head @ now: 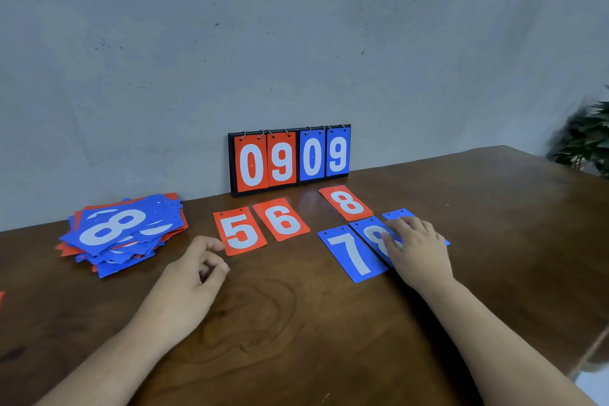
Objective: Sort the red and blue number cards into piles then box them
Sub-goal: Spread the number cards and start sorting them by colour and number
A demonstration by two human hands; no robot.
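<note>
Head view | 3 red rectangular number cards (240, 231) | 3 blue rectangular number cards (353, 255) | 1 mixed card heap (122, 231) | my left hand (192, 272) slack, empty | right hand (419, 249) flat on one blue

Home room — wooden table (296, 323), houseplant (590, 142)

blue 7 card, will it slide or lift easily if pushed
The blue 7 card lies thin and flat on the glossy table, so it probably slides easily but resists lifting. Its straight edges suggest it is stiff, likely light.
</note>
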